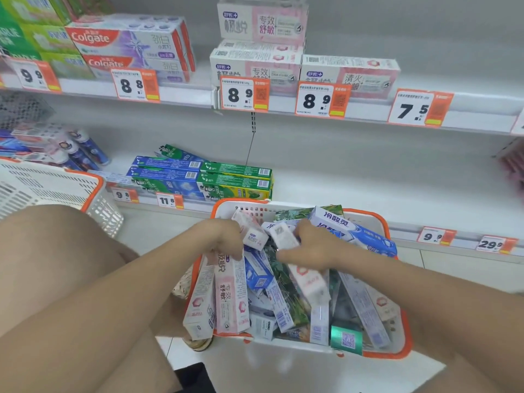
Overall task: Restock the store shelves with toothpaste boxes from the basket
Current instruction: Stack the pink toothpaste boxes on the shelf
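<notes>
At nine o'clock of the view an empty white basket with an orange rim is seen resting against the lower shelf. At eleven o'clock, Colgate boxes are stacked on the upper shelf behind an 8.8 price tag. Just left of centre, green and blue toothpaste boxes are piled lengthwise on the lower shelf. Below them, at six o'clock, the stock basket is set on the floor and is filled with a loose heap of toothpaste boxes. The left hand is held over its ten o'clock corner, fingers curled round pink-and-white toothpaste boxes, whose long ends hang down over the left wall of the basket. At twelve o'clock, matching pink-and-white boxes are stacked on the upper shelf above an 8.9 price tag. The right hand is placed in the middle of the basket, just beside the left hand, and is closed round one pink-and-white box that lies slantwise on the heap. At one o'clock a single pink box is laid flat on the upper shelf. A blue-and-white box is propped against the basket's two o'clock corner, touching the right wrist. Farther right, a 7.5 price tag is clipped to the edge of the upper shelf
</notes>
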